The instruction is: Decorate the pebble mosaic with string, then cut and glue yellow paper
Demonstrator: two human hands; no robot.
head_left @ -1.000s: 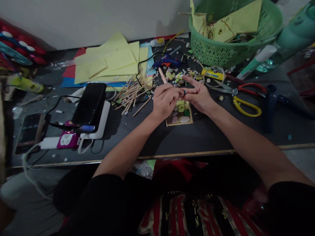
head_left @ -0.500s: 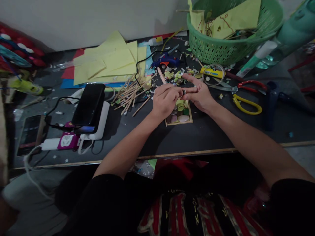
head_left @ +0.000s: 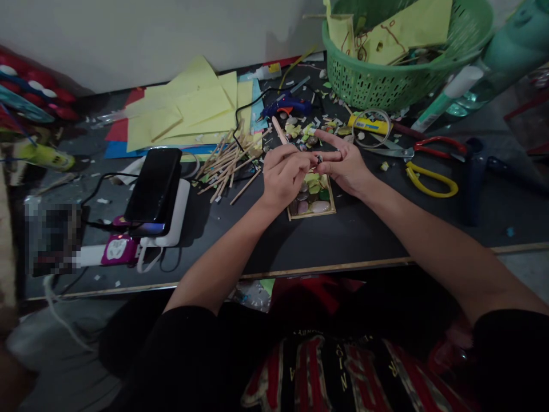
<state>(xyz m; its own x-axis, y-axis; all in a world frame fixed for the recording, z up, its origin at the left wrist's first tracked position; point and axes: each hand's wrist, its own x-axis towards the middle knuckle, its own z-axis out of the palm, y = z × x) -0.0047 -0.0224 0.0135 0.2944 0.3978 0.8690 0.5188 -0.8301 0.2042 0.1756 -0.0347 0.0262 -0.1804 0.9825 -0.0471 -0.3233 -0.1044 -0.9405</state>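
Observation:
My left hand (head_left: 283, 176) is closed, its fingertips pressed together at a small dark, shiny piece (head_left: 319, 159), too small to name. From the other side my right hand (head_left: 349, 165) meets it, thumb and one finger pinching at the same piece while the index finger stretches away. A dark ring-like band shows on a right finger. Beneath both hands lies a small square panel edged with thin sticks (head_left: 313, 216), partly hidden. Smooth coloured pebbles (head_left: 319, 206) and yellow-green bits fill it.
Loose thin sticks (head_left: 229, 166) and yellow paper sheets (head_left: 206, 109) lie to the left. Behind are a blue glue gun (head_left: 286, 107) and a green basket (head_left: 364, 86). Red-handled pliers (head_left: 440, 146) and yellow-handled scissors (head_left: 431, 182) lie right; a stacked phone (head_left: 153, 184) sits left.
Both hands stay almost in place around the small dark piece, with only slight finger movement. The view has shifted a little.

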